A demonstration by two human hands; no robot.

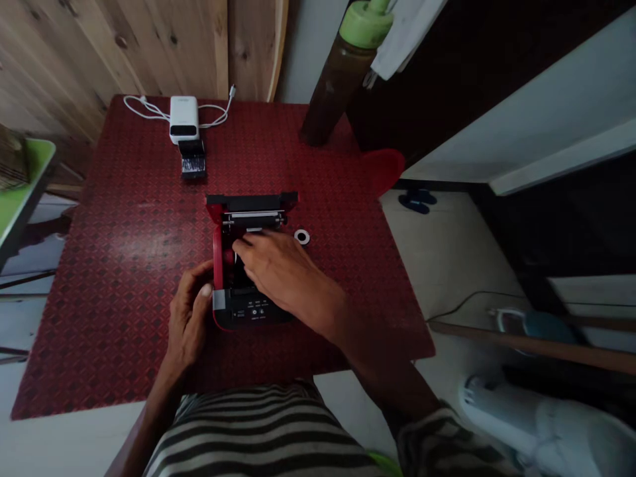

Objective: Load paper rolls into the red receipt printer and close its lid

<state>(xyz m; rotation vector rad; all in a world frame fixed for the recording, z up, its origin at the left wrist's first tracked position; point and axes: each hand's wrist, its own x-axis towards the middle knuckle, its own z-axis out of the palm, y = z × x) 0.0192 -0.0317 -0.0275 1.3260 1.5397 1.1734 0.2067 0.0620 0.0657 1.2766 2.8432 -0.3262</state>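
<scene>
A red and black label printer [217,262] lies near the front of the table with its lid [251,201] tipped up at the far side. My left hand [189,315] grips its left side, thumb on the near corner and fingers partly hidden against the wall. My right hand [278,268] reaches over from the right into the open compartment, fingers bent down. What those fingertips hold, if anything, is hidden. A strip of buttons [254,311] faces me below the compartment. A small white ring with a dark centre [301,236] lies just right of the printer.
On the red patterned table [134,318], a white power bank [183,119] with a white cable [217,118] lies at the back, a small black item [192,159] before it. A tall bottle with a green lid [330,93] and a red dish-like thing [385,169] stand back right.
</scene>
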